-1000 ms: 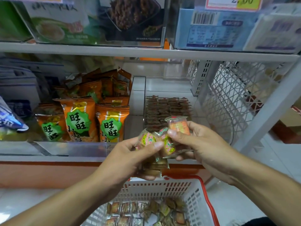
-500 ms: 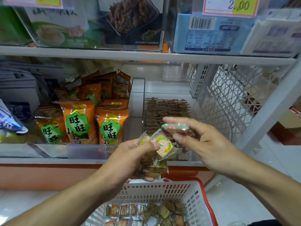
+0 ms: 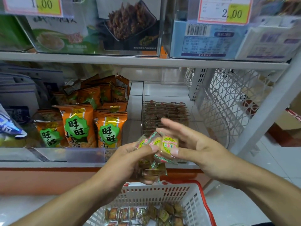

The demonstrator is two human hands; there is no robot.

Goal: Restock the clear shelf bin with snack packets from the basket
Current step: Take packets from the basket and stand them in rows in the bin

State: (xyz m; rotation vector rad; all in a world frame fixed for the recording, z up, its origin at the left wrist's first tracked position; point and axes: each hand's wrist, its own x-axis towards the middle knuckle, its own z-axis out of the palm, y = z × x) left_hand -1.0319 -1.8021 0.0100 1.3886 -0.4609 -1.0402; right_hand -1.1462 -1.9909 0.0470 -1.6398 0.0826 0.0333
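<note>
My left hand [image 3: 130, 159] grips a bunch of small clear-wrapped snack packets [image 3: 151, 170] above the basket. My right hand [image 3: 200, 147] is right beside it, its fingers stretched out and blurred. Its thumb pinches the front yellow-green packet [image 3: 169, 143] of the bunch against those fingers. Just behind both hands stands the clear shelf bin [image 3: 193, 110], with rows of brown packets [image 3: 164, 111] lying in it. The white basket [image 3: 162, 193] with a red rim sits below, and several more packets [image 3: 146, 214] lie in its bottom.
Orange snack bags [image 3: 76, 126] fill the shelf space left of the bin. A white lattice side panel [image 3: 228, 101] closes the shelf on the right. The upper shelf [image 3: 146, 61] carries boxed goods and price tags just overhead.
My right hand held one packet over the bin half a second ago. It has come back to the bunch without that packet and now has its thumb on another one.
</note>
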